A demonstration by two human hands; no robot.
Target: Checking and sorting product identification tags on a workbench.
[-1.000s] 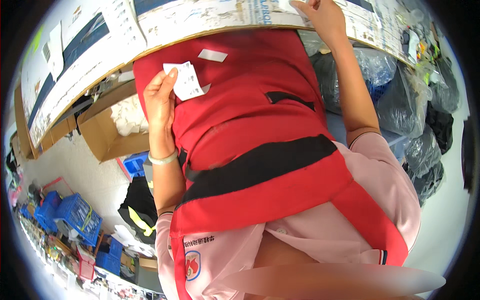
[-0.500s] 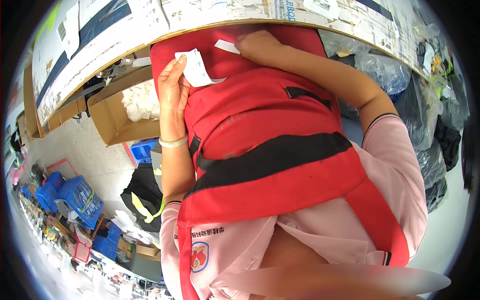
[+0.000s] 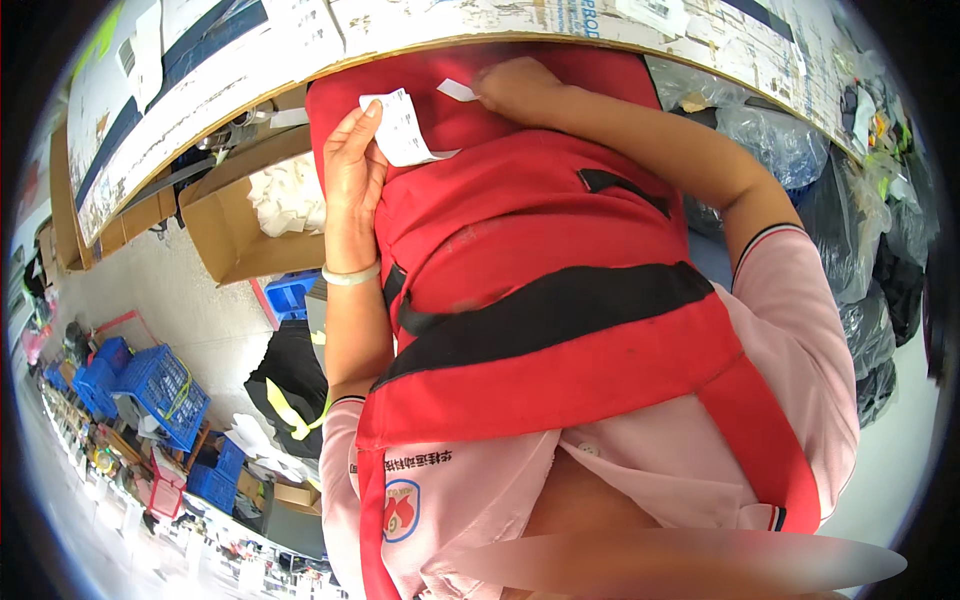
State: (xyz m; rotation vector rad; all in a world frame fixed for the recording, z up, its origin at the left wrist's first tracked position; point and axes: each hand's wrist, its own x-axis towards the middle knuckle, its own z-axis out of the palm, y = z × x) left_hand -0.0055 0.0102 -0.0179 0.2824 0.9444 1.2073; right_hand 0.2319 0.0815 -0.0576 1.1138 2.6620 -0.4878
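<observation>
My left hand (image 3: 350, 165) is closed on a small stack of printed white labels (image 3: 401, 128), thumb on top near the upper corner. The lower end of the labels curls away over my red apron (image 3: 540, 200). Between the fingers of my right hand (image 3: 520, 92) is a short white label (image 3: 457, 90), its free end pointing toward the stack but apart from it. The right fingertips are partly hidden and slightly blurred. Both hands are over my lap, just on my side of the table edge.
A worn white tabletop (image 3: 430, 28) with paper slips crosses the far side. An open cardboard box (image 3: 212, 232) of white scraps (image 3: 287, 197) stands left of my left hand. Blue crates (image 3: 165, 392) sit farther left on the floor. Clear plastic bags (image 3: 768, 142) are piled at right.
The label stack has tilted, turning more of its printed side into view. The short label in my right hand has turned a little, its free end slightly closer to the right hand.
</observation>
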